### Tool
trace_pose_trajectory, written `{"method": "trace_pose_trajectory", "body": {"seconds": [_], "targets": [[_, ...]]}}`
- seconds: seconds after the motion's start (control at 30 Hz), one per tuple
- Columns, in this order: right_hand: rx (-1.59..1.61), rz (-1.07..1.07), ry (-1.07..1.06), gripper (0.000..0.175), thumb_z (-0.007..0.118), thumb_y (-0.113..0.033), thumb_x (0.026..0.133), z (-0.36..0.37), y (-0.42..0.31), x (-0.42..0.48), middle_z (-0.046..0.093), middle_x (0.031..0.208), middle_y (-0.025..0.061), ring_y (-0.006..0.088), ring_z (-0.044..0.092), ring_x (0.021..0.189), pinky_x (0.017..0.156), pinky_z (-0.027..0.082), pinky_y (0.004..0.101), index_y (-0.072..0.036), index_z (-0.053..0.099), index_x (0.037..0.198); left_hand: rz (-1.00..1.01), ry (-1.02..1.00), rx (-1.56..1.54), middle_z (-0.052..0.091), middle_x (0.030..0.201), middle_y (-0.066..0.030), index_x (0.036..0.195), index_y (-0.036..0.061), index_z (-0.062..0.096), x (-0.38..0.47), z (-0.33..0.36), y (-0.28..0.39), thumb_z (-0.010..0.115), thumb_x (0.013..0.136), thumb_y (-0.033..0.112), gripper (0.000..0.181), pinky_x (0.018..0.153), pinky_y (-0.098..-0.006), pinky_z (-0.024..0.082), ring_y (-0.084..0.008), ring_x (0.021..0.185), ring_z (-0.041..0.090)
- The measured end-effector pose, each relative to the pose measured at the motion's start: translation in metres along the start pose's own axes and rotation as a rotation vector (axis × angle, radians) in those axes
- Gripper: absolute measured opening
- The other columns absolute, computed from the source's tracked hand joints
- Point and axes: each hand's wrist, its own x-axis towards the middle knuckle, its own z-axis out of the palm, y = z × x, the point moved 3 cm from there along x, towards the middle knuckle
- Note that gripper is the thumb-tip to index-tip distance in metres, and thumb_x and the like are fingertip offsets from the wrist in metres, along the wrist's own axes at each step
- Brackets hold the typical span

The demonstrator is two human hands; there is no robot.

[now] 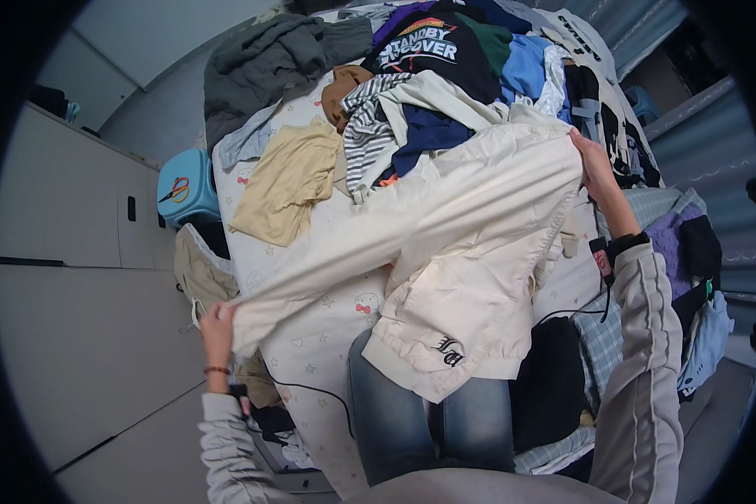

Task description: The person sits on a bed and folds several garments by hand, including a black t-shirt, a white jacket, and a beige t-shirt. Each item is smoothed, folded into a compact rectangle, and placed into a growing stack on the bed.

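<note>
A cream jacket with black embroidered letters is stretched across in front of me, its hem lying over my jeans. My left hand grips the end of one long sleeve at the lower left. At the upper right my right hand pinches the edge of the jacket near its shoulder or collar; which of these I cannot tell. Behind the jacket lie a grey-and-white striped garment and a navy cloth. Left of them, a folded yellow garment rests on the patterned bed sheet.
Piled clothes cover the far bed, with a dark grey garment and a printed black top. At left, scissors sit on a blue stool beside pale cabinets. A black cloth and a checked fabric lie right of my legs.
</note>
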Motion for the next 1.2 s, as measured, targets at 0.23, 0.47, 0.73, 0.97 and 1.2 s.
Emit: {"method": "trace_pose_trajectory", "body": {"seconds": [0.23,0.47,0.73,0.97,1.2], "targets": [[-0.082,-0.165,0.084,0.033,0.055,-0.035,0.095,0.007,0.017,0.025,0.062,0.084,-0.0026,0.006,0.052,0.068,0.06,0.04,0.0214,-0.005,0.065,0.106,0.157,0.247,0.077,0.066,0.084,-0.0187,0.095,0.0013,0.068,0.078,-0.065,0.071,0.065,0.085,0.02,0.022,0.067,-0.0354,0.049,-0.0271,0.07,0.063],[-0.238,-0.039,0.218,0.029,0.058,-0.035,0.092,0.012,0.037,0.06,0.056,0.075,-0.0026,0.0088,0.045,0.062,0.055,0.035,0.0257,-0.007,0.066,0.095,0.142,-0.156,0.056,0.06,0.12,-0.0131,0.125,0.0049,0.053,0.063,0.011,0.073,0.068,0.082,0.019,0.048,0.094,-0.0361,0.043,-0.0267,0.109,0.056],[-0.473,-0.348,0.365,0.047,0.06,-0.024,0.088,0.035,0.039,0.018,0.06,0.1,0.0136,0.021,0.059,0.086,0.078,0.047,0.0331,0.001,0.045,0.125,0.261,-1.146,-0.202,0.041,0.141,-0.0155,0.137,0.0029,0.041,-0.106,0.161,0.106,0.069,0.081,0.016,0.064,0.111,-0.0335,0.027,-0.0276,0.133,0.037],[-1.004,-0.413,0.05,0.044,0.058,-0.014,0.078,-0.009,0.111,-0.195,0.052,0.117,0.0245,0.04,0.05,0.107,0.094,0.04,0.0432,0.004,0.049,0.118,0.307,-0.927,-0.321,0.052,0.131,-0.0149,0.134,0.0015,0.044,-0.141,0.186,0.122,0.064,0.081,0.007,0.056,0.104,-0.0333,0.035,-0.0266,0.124,0.047],[-1.223,-0.002,-0.339,0.1,0.071,-0.066,0.061,-0.025,0.226,-0.328,0.036,0.14,0.0253,0.0371,0.027,0.132,0.111,0.004,0.0538,0.003,0.048,0.129,0.138,-0.583,-0.405,0.064,0.097,-0.0249,0.109,-0.0009,0.046,-0.163,0.144,0.182,0.058,0.08,0.002,0.032,0.075,-0.0389,0.05,-0.0396,0.088,0.064]]}}
